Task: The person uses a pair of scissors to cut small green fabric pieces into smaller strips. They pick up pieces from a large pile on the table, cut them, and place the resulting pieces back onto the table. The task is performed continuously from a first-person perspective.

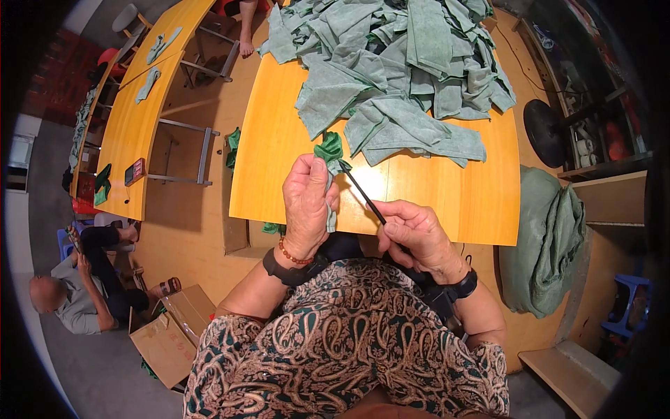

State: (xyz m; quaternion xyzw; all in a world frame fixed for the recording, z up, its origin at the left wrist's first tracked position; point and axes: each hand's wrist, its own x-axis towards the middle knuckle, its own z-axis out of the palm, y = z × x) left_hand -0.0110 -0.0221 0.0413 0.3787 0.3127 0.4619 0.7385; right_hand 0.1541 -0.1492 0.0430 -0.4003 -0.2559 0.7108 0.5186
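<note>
L hand (307,199) pinches green cloth pc (328,147), R hand (419,234) grips black rod (361,190) at it; 1 pc underway, big pile (391,56) on table (269,153) prob. waiting.

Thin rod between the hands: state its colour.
The thin rod is black, best seen in head view.

A paisley top (335,321) is worn with black wristbands (465,285) and a probably reddish-brown bead bracelet (293,259).

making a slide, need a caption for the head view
Left hand pinches a green cloth piece; right hand holds a slim black tool at it, near a grey-green cloth heap.
</note>
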